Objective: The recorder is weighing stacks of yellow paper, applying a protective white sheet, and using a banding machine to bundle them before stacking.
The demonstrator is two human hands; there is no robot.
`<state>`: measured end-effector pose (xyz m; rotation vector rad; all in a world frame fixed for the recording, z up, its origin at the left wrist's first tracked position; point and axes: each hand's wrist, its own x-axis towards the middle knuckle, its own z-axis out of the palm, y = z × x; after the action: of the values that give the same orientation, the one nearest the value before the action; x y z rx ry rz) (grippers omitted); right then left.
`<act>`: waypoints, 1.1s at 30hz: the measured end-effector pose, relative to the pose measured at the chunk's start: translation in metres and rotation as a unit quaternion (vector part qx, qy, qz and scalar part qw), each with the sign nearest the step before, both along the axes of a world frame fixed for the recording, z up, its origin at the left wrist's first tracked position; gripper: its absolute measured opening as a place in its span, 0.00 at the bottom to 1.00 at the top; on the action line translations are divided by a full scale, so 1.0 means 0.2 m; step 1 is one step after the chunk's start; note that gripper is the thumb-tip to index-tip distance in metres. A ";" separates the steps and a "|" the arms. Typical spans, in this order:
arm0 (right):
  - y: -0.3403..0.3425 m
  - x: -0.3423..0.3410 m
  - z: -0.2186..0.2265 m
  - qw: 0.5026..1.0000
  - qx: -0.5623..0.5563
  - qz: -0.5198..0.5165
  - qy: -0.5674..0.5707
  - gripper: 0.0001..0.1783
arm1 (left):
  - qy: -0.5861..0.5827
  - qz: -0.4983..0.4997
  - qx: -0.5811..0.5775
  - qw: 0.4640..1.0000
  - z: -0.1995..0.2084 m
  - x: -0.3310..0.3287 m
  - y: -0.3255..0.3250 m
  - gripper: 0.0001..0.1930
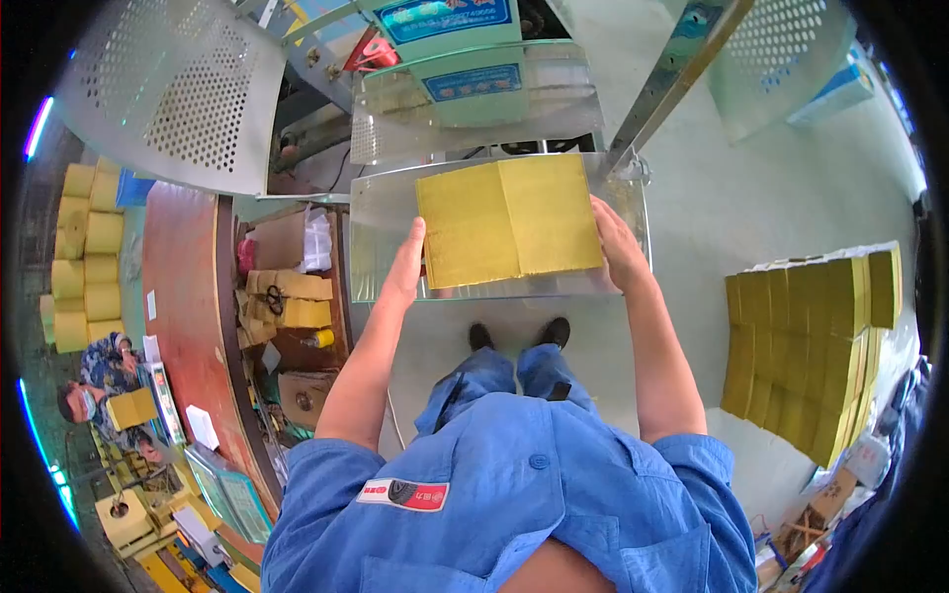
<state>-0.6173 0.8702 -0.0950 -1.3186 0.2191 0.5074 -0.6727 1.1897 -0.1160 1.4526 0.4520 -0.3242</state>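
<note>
A yellow paper stack (465, 222), rectangular with a seam down its middle, is between my hands over the clear-edged metal platform (381, 212). At its left side my left hand (405, 262) is pressed, thumb upward along the edge, other fingers mostly hidden. My right hand (620, 242) grips the opposite side, its fingers along the right edge. The stack sits slightly tilted, its right end a little farther away. Whether its underside rests on the platform I cannot tell.
Behind the platform stands a green machine with a clear guard (474, 99). Perforated metal panels (188, 109) flank it. To the left, a brown table (183, 296) adjoins a shelf with scissors (275, 295). Yellow stacks (806, 346) are piled at right. A co-worker (109, 385) sits far left.
</note>
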 end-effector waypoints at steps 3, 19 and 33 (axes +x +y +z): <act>0.00 0.02 0.02 0.998 -0.059 0.009 0.036 0.27 | -0.007 0.080 0.007 0.997 -0.06 -0.02 0.02 0.38; 0.15 0.06 -0.18 0.987 0.118 -0.090 -0.066 0.34 | -0.080 0.212 -0.219 0.949 -0.13 0.07 -0.24 0.35; 0.18 0.54 -0.09 0.982 0.123 -0.061 -0.134 0.32 | -0.122 0.063 -0.221 0.966 -0.06 0.69 -0.05 0.38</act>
<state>-0.5092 0.9062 -0.1121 -1.1104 0.0124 0.2410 -0.5356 1.1801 -0.1272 1.0049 0.2497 -0.1282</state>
